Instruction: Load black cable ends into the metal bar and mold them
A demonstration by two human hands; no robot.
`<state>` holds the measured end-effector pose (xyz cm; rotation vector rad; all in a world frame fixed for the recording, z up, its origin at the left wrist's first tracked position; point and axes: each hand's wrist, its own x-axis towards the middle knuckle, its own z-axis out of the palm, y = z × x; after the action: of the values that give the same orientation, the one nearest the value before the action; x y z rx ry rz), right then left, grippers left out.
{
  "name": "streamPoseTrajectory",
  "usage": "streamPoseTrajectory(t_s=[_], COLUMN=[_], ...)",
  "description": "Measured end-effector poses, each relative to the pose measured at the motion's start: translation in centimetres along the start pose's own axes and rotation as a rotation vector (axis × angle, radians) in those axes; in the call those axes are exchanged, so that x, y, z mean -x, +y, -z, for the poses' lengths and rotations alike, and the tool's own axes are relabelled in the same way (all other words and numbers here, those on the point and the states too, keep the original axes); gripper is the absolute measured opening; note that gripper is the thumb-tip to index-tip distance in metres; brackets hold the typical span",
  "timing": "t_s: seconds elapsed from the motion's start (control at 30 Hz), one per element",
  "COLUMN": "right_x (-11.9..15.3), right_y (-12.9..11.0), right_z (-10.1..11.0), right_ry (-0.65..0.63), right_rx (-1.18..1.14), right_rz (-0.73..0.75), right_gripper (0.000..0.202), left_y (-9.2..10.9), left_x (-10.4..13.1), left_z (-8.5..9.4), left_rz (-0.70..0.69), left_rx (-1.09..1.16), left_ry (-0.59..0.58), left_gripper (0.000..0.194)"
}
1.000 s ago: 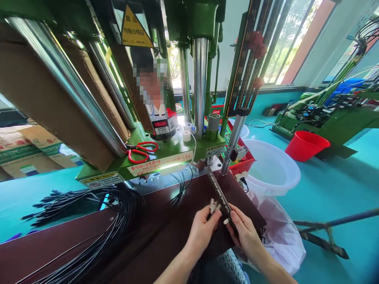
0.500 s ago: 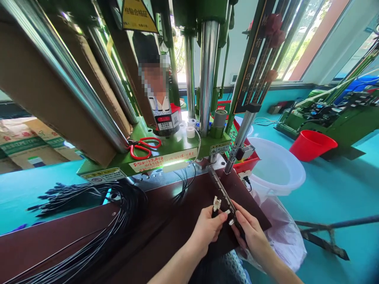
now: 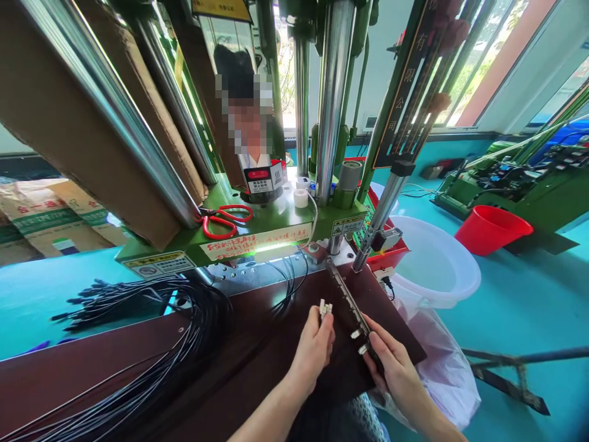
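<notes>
Left hand (image 3: 313,344), fingers closed, grips several pale connectors (image 3: 326,308), seemingly not yet placed. Right hand's (image 3: 393,362) fingers grip the slotted bar (image 3: 348,298) at its near end, right of centre; two connector ends (image 3: 355,334) jut from it.

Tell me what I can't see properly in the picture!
All in the head view:
Lower ends of the silver pieces: hidden by the left hand.
Near end of the long bar: hidden by the right hand.
Rest of the black cables: cut off by the bottom edge.
</notes>
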<state>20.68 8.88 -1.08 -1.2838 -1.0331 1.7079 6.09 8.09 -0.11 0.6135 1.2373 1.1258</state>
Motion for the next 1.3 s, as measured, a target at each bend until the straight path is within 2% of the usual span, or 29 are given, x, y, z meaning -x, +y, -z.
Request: streamPoseTrajectory(t_s=[0.13, 0.47, 0.63, 0.73, 0.87, 0.93, 1.1, 1.3], right_x=[-0.4, 0.2, 0.4, 0.2, -0.1, -0.1, -0.1, -0.3], right_y=[0.1, -0.7, -0.1, 0.0, -0.4, -0.6, -0.9, -0.8], right_z=[0.4, 0.0, -0.5, -0.4, 0.1, 0.2, 0.1, 0.5], right_ry=[-0.087, -0.101, -0.052, -0.082, -0.081, -0.071, -0.148, -0.203], right_rx=[0.03, 0.094, 0.144, 0.106, 0.036, 0.016, 0.045, 0.131], right_rz=[0.029, 0.031, 0.1, 0.056, -0.027, -0.036, -0.02, -0.012], right_gripper=[0.059, 0.059, 0.053, 0.053, 0.052, 0.052, 0.044, 0.05], left_y=[0.5, 0.3, 0.2, 0.1, 0.2, 0.4, 0.6, 0.8], left_x=[-0.1, -0.4, -0.2, -0.4, -0.6, -0.6, -0.6, -0.9], left_z=[0.4, 0.6, 0.6, 1.0, 1.8, 1.9, 1.6, 2.2], left_rz=[0.074, 0.134, 0.077, -0.011, -0.138, -0.107, 0.029, 0.109], left_rx=[-0.029, -0.014, -0.051, -0.066, -0.028, -0.021, -0.066, 0.0], left_ry=[-0.116, -0.111, -0.069, -0.033, 0.105, 0.068, -0.12, -0.188], left_gripper=[0.036, 0.035, 0.034, 0.033, 0.031, 0.032, 0.033, 0.033])
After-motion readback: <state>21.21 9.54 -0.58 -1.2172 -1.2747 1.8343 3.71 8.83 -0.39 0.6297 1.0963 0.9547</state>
